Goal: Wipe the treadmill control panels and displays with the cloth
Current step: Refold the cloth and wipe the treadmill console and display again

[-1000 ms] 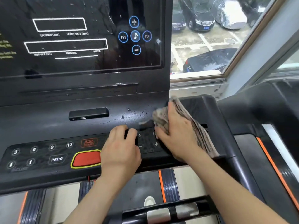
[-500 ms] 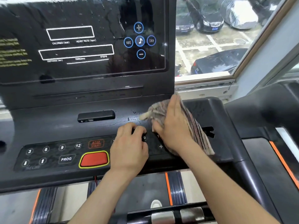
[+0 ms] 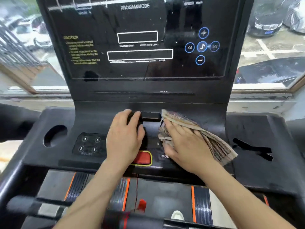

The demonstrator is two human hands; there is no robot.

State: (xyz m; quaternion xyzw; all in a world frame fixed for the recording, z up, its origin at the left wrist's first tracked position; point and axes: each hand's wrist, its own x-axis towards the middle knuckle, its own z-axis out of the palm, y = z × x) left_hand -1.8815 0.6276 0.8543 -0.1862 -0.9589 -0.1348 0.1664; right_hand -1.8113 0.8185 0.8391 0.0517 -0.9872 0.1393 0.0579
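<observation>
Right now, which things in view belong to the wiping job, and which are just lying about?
Job: cloth, right hand pressing it, left hand resting on the control panel, display.
Lying about: cup holder, red clip on a cord, parked cars outside.

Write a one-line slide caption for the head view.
Right hand presses a folded cloth onto the treadmill control panel, left hand resting alongside, below the dark display.
</observation>
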